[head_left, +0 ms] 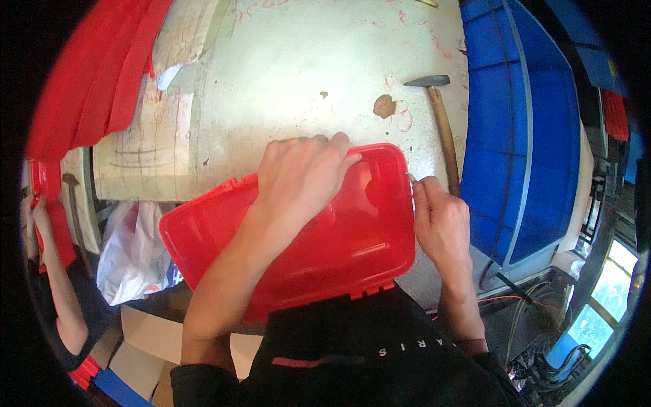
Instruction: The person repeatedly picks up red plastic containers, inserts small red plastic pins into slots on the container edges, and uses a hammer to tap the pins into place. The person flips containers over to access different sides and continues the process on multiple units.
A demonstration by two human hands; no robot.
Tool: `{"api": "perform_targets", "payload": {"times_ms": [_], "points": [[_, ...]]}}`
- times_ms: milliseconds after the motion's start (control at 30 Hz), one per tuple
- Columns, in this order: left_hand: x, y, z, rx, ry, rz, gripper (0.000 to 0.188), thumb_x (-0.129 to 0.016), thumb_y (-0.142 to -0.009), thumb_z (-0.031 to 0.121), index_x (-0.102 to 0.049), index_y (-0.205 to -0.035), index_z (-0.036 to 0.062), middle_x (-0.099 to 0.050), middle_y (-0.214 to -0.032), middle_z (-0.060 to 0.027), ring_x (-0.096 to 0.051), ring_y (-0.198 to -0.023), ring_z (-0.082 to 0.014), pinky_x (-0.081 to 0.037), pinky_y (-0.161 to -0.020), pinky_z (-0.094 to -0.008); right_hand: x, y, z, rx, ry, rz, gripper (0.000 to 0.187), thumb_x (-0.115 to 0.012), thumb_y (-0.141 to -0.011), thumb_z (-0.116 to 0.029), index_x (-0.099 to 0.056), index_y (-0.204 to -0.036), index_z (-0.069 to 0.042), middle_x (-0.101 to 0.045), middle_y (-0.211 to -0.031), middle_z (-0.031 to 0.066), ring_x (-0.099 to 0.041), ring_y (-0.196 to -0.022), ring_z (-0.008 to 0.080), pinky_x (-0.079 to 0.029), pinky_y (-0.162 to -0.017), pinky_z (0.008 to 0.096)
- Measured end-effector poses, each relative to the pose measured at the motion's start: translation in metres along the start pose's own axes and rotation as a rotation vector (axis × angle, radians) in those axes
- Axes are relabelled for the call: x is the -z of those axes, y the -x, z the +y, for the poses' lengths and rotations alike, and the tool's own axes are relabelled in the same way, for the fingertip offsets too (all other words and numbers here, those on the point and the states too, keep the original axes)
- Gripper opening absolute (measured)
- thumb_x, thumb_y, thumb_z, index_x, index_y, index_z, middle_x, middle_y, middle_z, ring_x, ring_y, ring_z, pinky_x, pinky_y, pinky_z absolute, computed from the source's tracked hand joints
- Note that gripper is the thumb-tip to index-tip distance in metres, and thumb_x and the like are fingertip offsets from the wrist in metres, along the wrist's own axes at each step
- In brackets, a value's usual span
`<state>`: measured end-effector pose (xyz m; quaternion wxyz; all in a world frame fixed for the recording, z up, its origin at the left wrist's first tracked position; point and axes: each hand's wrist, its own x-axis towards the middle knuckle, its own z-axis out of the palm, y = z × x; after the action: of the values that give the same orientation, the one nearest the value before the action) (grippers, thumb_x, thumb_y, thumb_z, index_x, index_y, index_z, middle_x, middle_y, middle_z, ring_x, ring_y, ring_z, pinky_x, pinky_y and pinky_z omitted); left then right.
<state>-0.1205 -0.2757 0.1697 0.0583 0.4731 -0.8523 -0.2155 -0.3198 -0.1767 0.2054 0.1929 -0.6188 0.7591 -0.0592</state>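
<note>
A shiny red plastic case shell [325, 251] with rounded corners rests tilted at the table's near edge, its hollow side up. Clip-like knuckles stick out from its near edge, close to my body. My left hand [302, 169] reaches across the shell and is closed over its far rim, thumb inside the rim. At the right end wall my right hand [441, 216] is closed in a pinch beside the rim. A small pale tip shows at its fingertips; what it is I cannot make out. Just beyond the right hand lies a hammer [442, 125] with a wooden handle and a dark head.
Blue bins [498, 136] stand along the right of the worn pale table [285, 81]. Stacked red plastic parts [102, 74] fill the far left. A clear plastic bag [132, 254] and a cardboard box [149, 339] sit lower left. Another person's arm [64, 292] holds a red piece at the left.
</note>
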Motion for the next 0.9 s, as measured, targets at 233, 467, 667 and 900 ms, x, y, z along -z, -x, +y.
{"api": "perform_targets", "payload": {"times_ms": [233,467,667,900], "points": [[-0.001,0.0,0.001,0.02,-0.018,-0.031,0.033,-0.06,-0.094,0.038,-0.065,-0.086,0.0066,-0.069,-0.072,-0.0125,-0.069,-0.064,-0.0321,-0.053,-0.056,-0.0424,-0.002,0.025,0.005,-0.037,-0.004,-0.016,0.015,-0.057,-0.097,-0.017,-0.057,-0.087,-0.005,-0.064,-0.07,0.0199,-0.064,-0.062,0.0401,-0.049,-0.053,0.0484],[0.006,-0.001,0.005,0.031,-0.046,-0.048,0.031,-0.061,-0.095,0.037,-0.067,-0.088,0.0069,-0.071,-0.074,-0.0124,-0.07,-0.067,-0.0302,-0.054,-0.06,-0.0434,-0.004,0.07,0.011,-0.099,-0.025,-0.031,0.017,-0.058,-0.097,-0.017,-0.057,-0.085,-0.005,-0.064,-0.069,0.0193,-0.064,-0.062,0.0403,-0.05,-0.054,0.0482],[0.002,0.0,0.003,0.032,-0.039,-0.068,0.03,-0.063,-0.094,0.035,-0.067,-0.086,0.0061,-0.07,-0.075,-0.0138,-0.069,-0.069,-0.0316,-0.053,-0.061,-0.0441,-0.006,0.118,0.026,-0.136,-0.103,-0.097,0.018,-0.059,-0.096,-0.017,-0.056,-0.084,-0.004,-0.063,-0.068,0.0215,-0.064,-0.062,0.0411,-0.05,-0.055,0.049],[0.012,0.001,0.006,0.001,-0.121,-0.082,0.025,-0.061,-0.094,0.031,-0.066,-0.087,0.0072,-0.069,-0.079,-0.0162,-0.068,-0.077,-0.0346,-0.053,-0.072,-0.0472,0.002,0.108,0.018,-0.321,-0.345,-0.082,0.044,-0.07,-0.089,-0.038,-0.053,-0.113,-0.006,-0.07,-0.085,0.0192,-0.07,-0.071,0.039,-0.056,-0.062,0.0483]]}}
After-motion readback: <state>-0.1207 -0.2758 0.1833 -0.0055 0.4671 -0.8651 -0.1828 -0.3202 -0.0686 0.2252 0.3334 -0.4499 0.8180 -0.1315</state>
